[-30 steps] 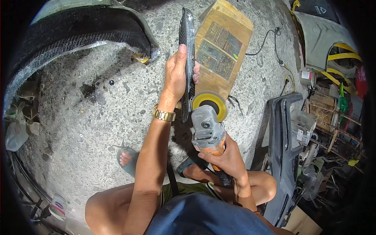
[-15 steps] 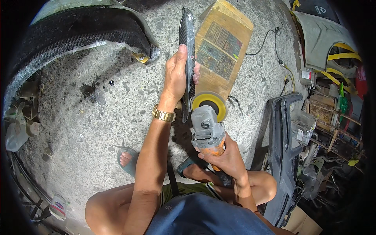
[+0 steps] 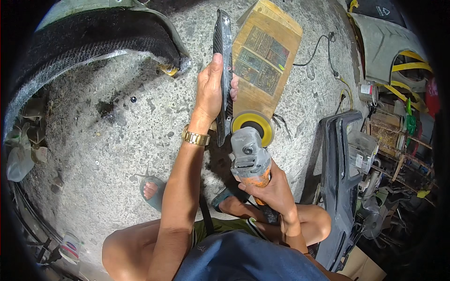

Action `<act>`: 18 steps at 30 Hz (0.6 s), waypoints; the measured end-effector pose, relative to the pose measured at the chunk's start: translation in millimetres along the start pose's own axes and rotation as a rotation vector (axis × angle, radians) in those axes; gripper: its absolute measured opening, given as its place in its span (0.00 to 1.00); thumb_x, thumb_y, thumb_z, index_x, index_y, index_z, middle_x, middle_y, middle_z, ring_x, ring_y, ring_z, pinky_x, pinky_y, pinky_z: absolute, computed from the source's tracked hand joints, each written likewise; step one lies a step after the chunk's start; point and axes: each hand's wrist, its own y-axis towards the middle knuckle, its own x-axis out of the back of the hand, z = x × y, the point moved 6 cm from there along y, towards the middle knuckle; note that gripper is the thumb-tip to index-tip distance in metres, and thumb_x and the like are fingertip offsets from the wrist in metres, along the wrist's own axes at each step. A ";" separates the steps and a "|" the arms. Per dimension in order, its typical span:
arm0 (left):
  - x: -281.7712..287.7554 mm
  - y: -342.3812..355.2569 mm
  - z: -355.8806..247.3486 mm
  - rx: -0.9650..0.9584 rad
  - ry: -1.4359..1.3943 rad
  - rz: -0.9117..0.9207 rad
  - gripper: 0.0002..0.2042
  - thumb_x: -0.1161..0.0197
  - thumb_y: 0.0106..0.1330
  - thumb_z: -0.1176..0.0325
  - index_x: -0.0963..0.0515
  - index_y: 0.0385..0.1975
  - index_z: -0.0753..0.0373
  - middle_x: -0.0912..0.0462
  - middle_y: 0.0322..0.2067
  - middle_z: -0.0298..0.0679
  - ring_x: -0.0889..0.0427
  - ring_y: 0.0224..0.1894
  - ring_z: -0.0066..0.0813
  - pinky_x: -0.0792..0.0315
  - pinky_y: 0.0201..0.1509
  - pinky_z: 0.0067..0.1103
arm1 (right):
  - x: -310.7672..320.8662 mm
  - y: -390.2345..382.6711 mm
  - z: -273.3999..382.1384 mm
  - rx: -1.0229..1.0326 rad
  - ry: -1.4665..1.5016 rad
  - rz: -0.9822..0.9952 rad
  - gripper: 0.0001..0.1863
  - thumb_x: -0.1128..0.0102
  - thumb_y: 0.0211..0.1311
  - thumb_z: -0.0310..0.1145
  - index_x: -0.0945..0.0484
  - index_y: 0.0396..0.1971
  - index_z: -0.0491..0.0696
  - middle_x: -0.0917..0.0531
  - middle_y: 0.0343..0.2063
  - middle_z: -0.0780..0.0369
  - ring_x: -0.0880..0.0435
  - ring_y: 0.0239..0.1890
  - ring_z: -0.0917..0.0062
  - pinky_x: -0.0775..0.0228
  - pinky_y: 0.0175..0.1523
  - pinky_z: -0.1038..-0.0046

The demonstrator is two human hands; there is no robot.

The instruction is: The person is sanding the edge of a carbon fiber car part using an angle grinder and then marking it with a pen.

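My left hand [image 3: 212, 91] is closed round a long, narrow black part with a woven carbon-fibre look [image 3: 225, 44], held on edge with its far end pointing away from me. The thumb lies along its left face, and fingertips show on its right side. In my right hand [image 3: 276, 189] is an orange and grey angle grinder [image 3: 247, 157], gripped round its body. A yellow-rimmed disc [image 3: 268, 129] sits on the grinder's head, just right of the part's near end. Its rim looks blurred. A narrow gap seems to separate disc and part.
Beyond the disc lies a wooden board [image 3: 279, 35] with printed panels. A large black curved panel [image 3: 103, 33] fills the upper left. At right, a long dark grey moulded part [image 3: 335, 187] lies beside piled scrap [image 3: 389, 140]. A black cable [image 3: 318, 44] crosses the concrete floor [image 3: 136, 126].
The grinder and its disc have shifted slightly right, away from the black part. My left hand and the part have barely moved.
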 end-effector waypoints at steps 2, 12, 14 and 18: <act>0.4 -0.5 -0.3 0.006 -0.003 -0.014 0.31 0.59 0.76 0.36 0.30 0.38 0.64 0.26 0.20 0.37 0.28 0.18 0.22 0.31 0.22 0.20 | -0.2 0.0 -0.7 0.006 -0.001 0.000 0.36 0.18 0.46 0.40 0.25 0.52 0.38 0.13 0.43 0.51 0.12 0.46 0.68 0.23 0.53 0.67; -0.4 0.6 1.6 -0.001 -0.009 -0.011 0.31 0.59 0.77 0.37 0.29 0.38 0.65 0.27 0.20 0.36 0.29 0.18 0.22 0.31 0.22 0.20 | -1.0 -0.4 0.5 0.024 -0.010 -0.009 0.36 0.18 0.46 0.41 0.26 0.51 0.37 0.13 0.42 0.50 0.12 0.45 0.66 0.22 0.52 0.66; -0.1 0.4 -0.4 0.002 -0.009 -0.004 0.31 0.59 0.77 0.37 0.29 0.39 0.65 0.26 0.20 0.37 0.29 0.18 0.22 0.31 0.22 0.19 | -2.7 -1.1 4.1 0.001 -0.025 0.005 0.35 0.18 0.46 0.36 0.25 0.52 0.38 0.13 0.43 0.54 0.14 0.46 0.72 0.24 0.54 0.69; 0.7 0.3 0.6 0.003 -0.012 -0.003 0.31 0.59 0.76 0.37 0.29 0.39 0.65 0.26 0.20 0.37 0.29 0.18 0.22 0.31 0.22 0.19 | -2.6 -1.1 3.8 0.015 -0.060 -0.006 0.36 0.18 0.46 0.39 0.25 0.52 0.37 0.13 0.42 0.51 0.12 0.46 0.67 0.23 0.54 0.67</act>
